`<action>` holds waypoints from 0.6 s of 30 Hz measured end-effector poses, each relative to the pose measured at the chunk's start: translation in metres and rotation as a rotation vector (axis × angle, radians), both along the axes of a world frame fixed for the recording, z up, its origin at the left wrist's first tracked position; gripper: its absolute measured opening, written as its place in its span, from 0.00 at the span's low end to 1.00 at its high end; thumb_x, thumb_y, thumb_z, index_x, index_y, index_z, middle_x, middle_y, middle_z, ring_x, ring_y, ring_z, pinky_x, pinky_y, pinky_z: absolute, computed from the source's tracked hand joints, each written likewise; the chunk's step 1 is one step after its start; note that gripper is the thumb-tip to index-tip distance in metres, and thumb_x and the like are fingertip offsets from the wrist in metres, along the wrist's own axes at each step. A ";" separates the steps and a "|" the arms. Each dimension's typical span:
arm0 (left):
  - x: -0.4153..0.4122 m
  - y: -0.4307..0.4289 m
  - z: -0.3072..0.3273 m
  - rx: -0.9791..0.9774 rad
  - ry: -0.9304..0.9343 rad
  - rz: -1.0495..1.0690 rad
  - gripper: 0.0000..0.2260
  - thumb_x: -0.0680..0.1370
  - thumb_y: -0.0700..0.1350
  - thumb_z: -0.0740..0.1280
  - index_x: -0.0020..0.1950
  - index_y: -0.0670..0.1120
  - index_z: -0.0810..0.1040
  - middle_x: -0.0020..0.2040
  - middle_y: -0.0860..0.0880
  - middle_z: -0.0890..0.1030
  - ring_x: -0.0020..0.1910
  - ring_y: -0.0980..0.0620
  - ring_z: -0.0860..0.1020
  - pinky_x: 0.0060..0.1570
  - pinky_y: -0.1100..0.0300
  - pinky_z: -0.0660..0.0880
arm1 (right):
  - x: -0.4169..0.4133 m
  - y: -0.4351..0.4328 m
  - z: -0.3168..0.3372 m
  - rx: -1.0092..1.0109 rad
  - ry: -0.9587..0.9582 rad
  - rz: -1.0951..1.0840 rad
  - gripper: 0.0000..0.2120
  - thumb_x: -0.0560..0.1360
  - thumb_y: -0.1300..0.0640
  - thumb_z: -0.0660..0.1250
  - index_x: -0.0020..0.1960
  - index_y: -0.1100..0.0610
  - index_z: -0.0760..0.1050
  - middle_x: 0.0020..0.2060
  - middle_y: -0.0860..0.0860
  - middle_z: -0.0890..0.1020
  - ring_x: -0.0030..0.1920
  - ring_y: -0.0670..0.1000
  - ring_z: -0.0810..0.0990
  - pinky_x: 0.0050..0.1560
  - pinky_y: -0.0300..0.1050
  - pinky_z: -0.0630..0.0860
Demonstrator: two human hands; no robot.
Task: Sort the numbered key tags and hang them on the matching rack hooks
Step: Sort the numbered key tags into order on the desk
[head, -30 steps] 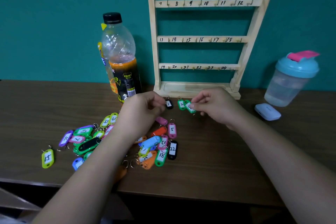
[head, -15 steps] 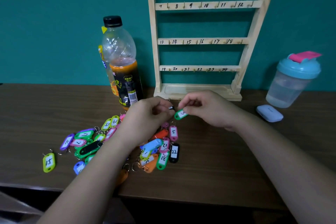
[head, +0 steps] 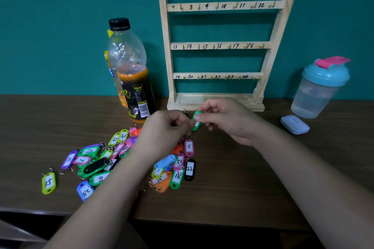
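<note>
A green key tag (head: 196,121) hangs between my two hands just in front of the wooden rack (head: 215,45). My right hand (head: 226,119) pinches its upper end and my left hand (head: 168,129) pinches its lower end. The rack leans on the teal wall, its rails numbered 7 to 24, with bare hooks. A heap of coloured numbered tags (head: 113,159) lies on the brown table, among them a pink tag marked 5 (head: 189,147), a black tag marked 22 (head: 189,170) and a yellow-green tag marked 15 (head: 48,182). A black tag by the rack base is mostly hidden.
An orange drink bottle (head: 131,73) with a black cap stands left of the rack. A blue-lidded shaker cup (head: 319,89) and a small white case (head: 294,124) sit to the right. The table's front edge (head: 202,222) runs below my forearms.
My right hand lifted the green tag off the table and brought it leftward, where my left hand took its other end. The view tilted slightly down.
</note>
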State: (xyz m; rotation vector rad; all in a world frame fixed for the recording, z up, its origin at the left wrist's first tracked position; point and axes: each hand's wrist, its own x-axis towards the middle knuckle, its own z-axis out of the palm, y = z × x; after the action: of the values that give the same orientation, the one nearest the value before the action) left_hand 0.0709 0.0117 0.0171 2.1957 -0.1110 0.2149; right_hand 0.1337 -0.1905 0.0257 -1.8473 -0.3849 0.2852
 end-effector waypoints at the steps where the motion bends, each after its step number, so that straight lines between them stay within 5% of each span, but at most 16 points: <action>1: 0.001 -0.002 0.000 0.019 -0.007 0.004 0.10 0.81 0.55 0.73 0.42 0.52 0.85 0.38 0.54 0.86 0.40 0.54 0.84 0.46 0.48 0.82 | 0.001 0.001 -0.002 0.040 0.028 -0.005 0.08 0.77 0.62 0.77 0.55 0.59 0.83 0.45 0.55 0.87 0.44 0.50 0.84 0.46 0.45 0.81; 5: 0.003 -0.004 -0.003 0.089 -0.021 0.018 0.11 0.81 0.54 0.72 0.40 0.52 0.85 0.37 0.55 0.85 0.37 0.57 0.82 0.43 0.52 0.79 | 0.003 0.002 -0.007 0.089 0.012 -0.059 0.12 0.76 0.63 0.78 0.58 0.58 0.81 0.45 0.56 0.88 0.45 0.56 0.87 0.46 0.47 0.83; 8: 0.006 0.002 -0.001 0.091 0.008 0.026 0.07 0.81 0.48 0.71 0.44 0.54 0.86 0.39 0.56 0.87 0.39 0.58 0.84 0.43 0.54 0.81 | 0.010 -0.004 -0.010 -0.136 -0.152 -0.226 0.12 0.76 0.58 0.79 0.55 0.53 0.79 0.44 0.51 0.88 0.40 0.49 0.88 0.40 0.41 0.81; 11: 0.008 0.016 0.001 0.216 0.003 0.071 0.08 0.81 0.44 0.70 0.47 0.56 0.85 0.38 0.60 0.86 0.41 0.65 0.82 0.37 0.68 0.75 | 0.017 -0.009 -0.018 -0.318 -0.288 -0.314 0.09 0.77 0.55 0.78 0.51 0.50 0.79 0.43 0.47 0.86 0.36 0.44 0.85 0.38 0.41 0.80; 18: 0.011 0.038 -0.003 0.458 -0.032 -0.045 0.12 0.76 0.42 0.75 0.55 0.58 0.87 0.51 0.59 0.81 0.50 0.61 0.79 0.52 0.67 0.76 | 0.026 -0.004 -0.035 -0.409 -0.436 -0.326 0.06 0.77 0.55 0.78 0.50 0.51 0.82 0.44 0.44 0.84 0.43 0.41 0.81 0.41 0.38 0.75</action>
State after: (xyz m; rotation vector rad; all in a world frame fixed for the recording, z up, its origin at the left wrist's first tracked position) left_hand 0.0821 0.0499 0.0146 2.6419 -0.2473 0.2152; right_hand 0.1596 -0.1950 -0.0092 -2.3408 -0.3291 -0.2909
